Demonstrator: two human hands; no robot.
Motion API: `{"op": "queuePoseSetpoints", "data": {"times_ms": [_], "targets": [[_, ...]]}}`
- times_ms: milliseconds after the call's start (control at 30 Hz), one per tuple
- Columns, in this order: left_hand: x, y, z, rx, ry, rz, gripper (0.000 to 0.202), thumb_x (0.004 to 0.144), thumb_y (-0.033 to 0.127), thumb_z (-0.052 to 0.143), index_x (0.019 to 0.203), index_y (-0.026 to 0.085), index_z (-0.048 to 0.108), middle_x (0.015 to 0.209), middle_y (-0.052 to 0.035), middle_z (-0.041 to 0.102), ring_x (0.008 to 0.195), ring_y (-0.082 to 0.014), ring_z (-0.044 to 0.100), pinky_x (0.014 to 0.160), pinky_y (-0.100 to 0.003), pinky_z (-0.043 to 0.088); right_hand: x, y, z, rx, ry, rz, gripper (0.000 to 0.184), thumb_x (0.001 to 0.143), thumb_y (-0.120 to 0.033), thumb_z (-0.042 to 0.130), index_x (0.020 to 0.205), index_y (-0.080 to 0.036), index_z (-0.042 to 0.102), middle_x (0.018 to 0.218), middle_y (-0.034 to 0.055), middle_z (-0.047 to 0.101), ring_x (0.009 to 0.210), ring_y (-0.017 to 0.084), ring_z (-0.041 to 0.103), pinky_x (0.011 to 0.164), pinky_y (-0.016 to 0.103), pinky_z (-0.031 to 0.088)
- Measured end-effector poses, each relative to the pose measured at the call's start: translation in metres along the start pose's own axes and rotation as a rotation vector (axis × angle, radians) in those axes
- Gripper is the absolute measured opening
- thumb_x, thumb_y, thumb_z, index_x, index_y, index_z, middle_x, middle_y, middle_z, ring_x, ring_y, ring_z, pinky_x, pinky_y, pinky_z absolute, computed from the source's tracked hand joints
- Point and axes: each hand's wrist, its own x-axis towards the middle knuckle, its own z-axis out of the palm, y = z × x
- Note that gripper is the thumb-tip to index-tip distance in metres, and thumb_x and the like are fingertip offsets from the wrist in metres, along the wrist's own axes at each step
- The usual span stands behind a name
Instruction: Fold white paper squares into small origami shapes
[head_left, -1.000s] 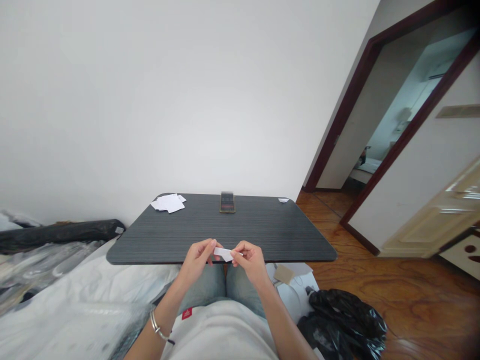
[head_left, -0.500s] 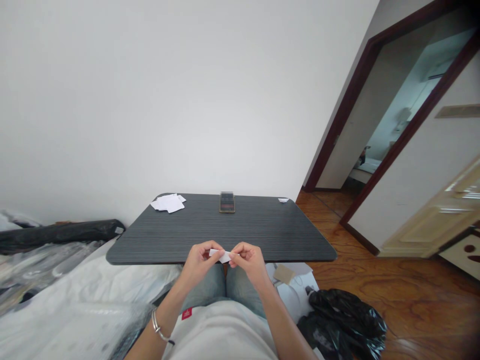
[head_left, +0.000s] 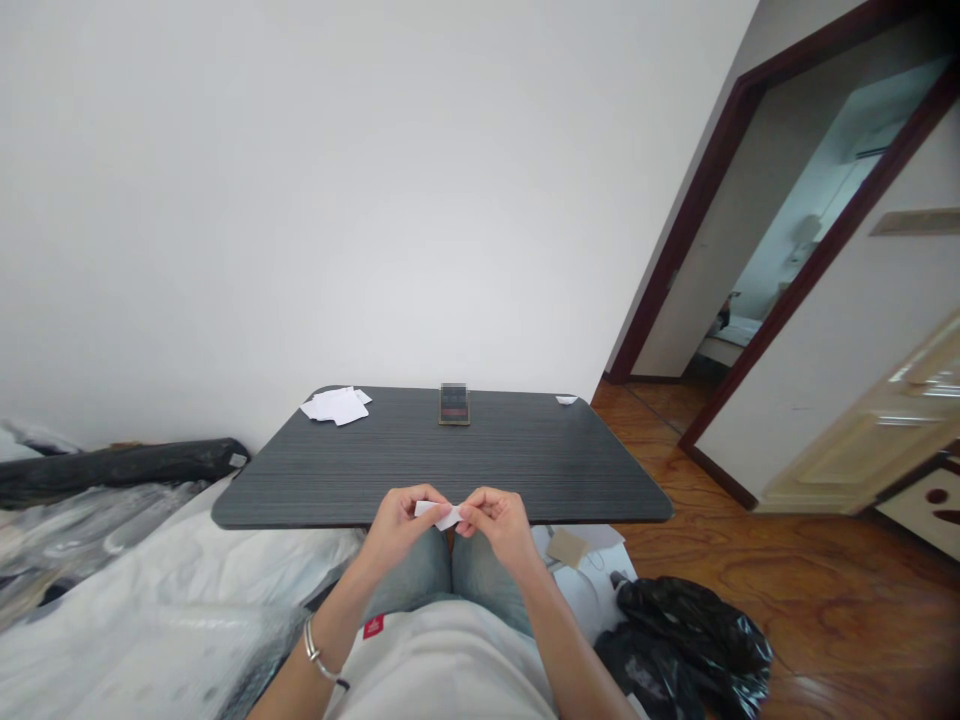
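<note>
A small piece of white paper (head_left: 448, 519) is pinched between my two hands just over the front edge of the dark table (head_left: 450, 460). My left hand (head_left: 405, 522) grips its left part with thumb and fingers. On the other side, the thumb and fingertips of my right hand (head_left: 498, 520) close on its right end. The paper looks folded, though my fingers cover much of it. A loose pile of white paper sheets (head_left: 337, 405) lies at the table's back left corner. One small folded white paper (head_left: 566, 400) rests at the back right corner.
A dark phone-like device (head_left: 454, 404) stands at the back middle, near the white wall (head_left: 450, 200). Black plastic bags (head_left: 690, 640) lie on the wooden floor at right. Plastic-wrapped items (head_left: 150, 640) are on the left. An open doorway (head_left: 720, 240) is at far right.
The paper between my fingers has shifted and tilted slightly, with a little more of its left part showing. Both hands stay in nearly the same place.
</note>
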Motion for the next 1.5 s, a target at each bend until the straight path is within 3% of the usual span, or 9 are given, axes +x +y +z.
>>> {"op": "queuePoseSetpoints", "data": {"times_ms": [233, 433, 800, 1100, 1300, 1500], "targets": [[0.002, -0.004, -0.004, -0.048, -0.06, -0.027, 0.023, 0.073, 0.031, 0.053, 0.07, 0.01, 0.063, 0.065, -0.0052, 0.063, 0.061, -0.0148, 0.054, 0.06, -0.023, 0.04, 0.001, 0.0, 0.0, -0.023, 0.026, -0.018, 0.017, 0.067, -0.029, 0.062, 0.062, -0.013, 0.06, 0.049, 0.0005, 0.061, 0.044, 0.011, 0.056, 0.046, 0.021, 0.047], [0.004, -0.005, -0.005, -0.194, -0.003, -0.093, 0.019, 0.067, 0.03, 0.06, 0.064, 0.011, 0.061, 0.062, -0.0039, 0.064, 0.06, -0.0147, 0.056, 0.061, -0.025, 0.044, 0.002, 0.0, -0.002, 0.026, 0.055, -0.005, 0.017, 0.065, -0.03, 0.064, 0.063, -0.013, 0.06, 0.048, 0.0001, 0.061, 0.043, 0.01, 0.056, 0.045, 0.02, 0.047], [0.003, 0.002, -0.006, -0.203, 0.031, -0.126, 0.024, 0.069, 0.033, 0.058, 0.067, 0.01, 0.061, 0.051, -0.0013, 0.057, 0.048, -0.0091, 0.048, 0.046, -0.018, 0.033, 0.003, -0.002, -0.003, 0.107, 0.086, 0.001, 0.017, 0.06, -0.027, 0.068, 0.067, -0.013, 0.06, 0.047, -0.001, 0.059, 0.041, 0.01, 0.056, 0.04, 0.019, 0.046], [0.004, 0.0, -0.012, -0.198, -0.027, -0.142, 0.028, 0.071, 0.037, 0.054, 0.072, 0.01, 0.063, 0.053, -0.0027, 0.058, 0.049, -0.0104, 0.048, 0.047, -0.019, 0.031, 0.002, -0.006, -0.009, 0.05, -0.013, -0.032, 0.013, 0.067, -0.027, 0.06, 0.07, -0.015, 0.066, 0.061, 0.0015, 0.062, 0.053, 0.012, 0.058, 0.053, 0.023, 0.049], [0.003, -0.001, -0.012, -0.266, 0.017, -0.184, 0.026, 0.07, 0.033, 0.056, 0.083, 0.011, 0.062, 0.055, -0.0021, 0.06, 0.05, -0.0106, 0.051, 0.047, -0.019, 0.033, 0.002, -0.008, -0.013, 0.071, -0.131, -0.079, 0.014, 0.07, -0.023, 0.056, 0.079, -0.019, 0.066, 0.074, 0.0012, 0.06, 0.064, 0.012, 0.058, 0.061, 0.024, 0.048], [0.002, 0.003, -0.011, -0.293, 0.003, -0.182, 0.022, 0.072, 0.03, 0.055, 0.081, 0.011, 0.061, 0.058, -0.0027, 0.06, 0.053, -0.0105, 0.052, 0.048, -0.019, 0.035, 0.004, 0.002, -0.011, 0.081, -0.071, -0.084, 0.011, 0.066, -0.02, 0.062, 0.076, -0.017, 0.066, 0.067, 0.0007, 0.061, 0.059, 0.012, 0.058, 0.058, 0.023, 0.047]]}}
